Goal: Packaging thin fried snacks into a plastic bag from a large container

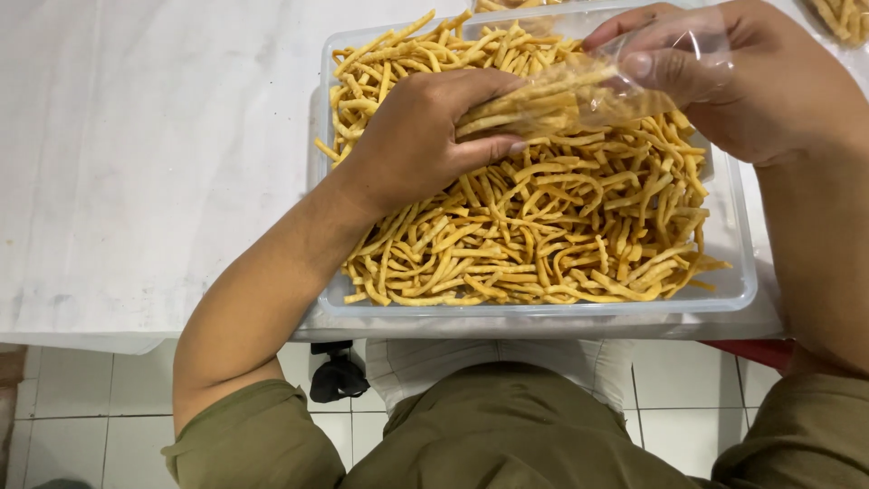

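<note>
Seen from the head camera, looking straight down, the person sits at a pale, marbled surface with a clear plastic tub pulled up to its near edge. The tub is heaped with thin, golden fried snack sticks, tangled in every direction.

The left hand hangs over the upper middle of the heap, palm down and curled closed around a bunch of sticks. That bunch lies almost level, its long axis running left to right, and its free ends point toward the right hand.

The right hand is at the tub's far right corner, its fingers pinched on a small clear plastic bag. The bag also lies nearly sideways, its long axis in line with the bunch, its mouth facing left toward the left hand. The tips of the sticks are at or just inside that mouth; through the film I cannot tell how deep they sit.

So the bag lies directly to the right of the left hand, just beside it, and both hands are above the heap, not resting in it. The left hand is the one carrying sticks; the right only holds the bag.

At the top right corner another batch of the same sticks shows, cut off by the frame. Below the surface are olive-green clothing, a white tiled floor and a small black object I cannot identify.
</note>
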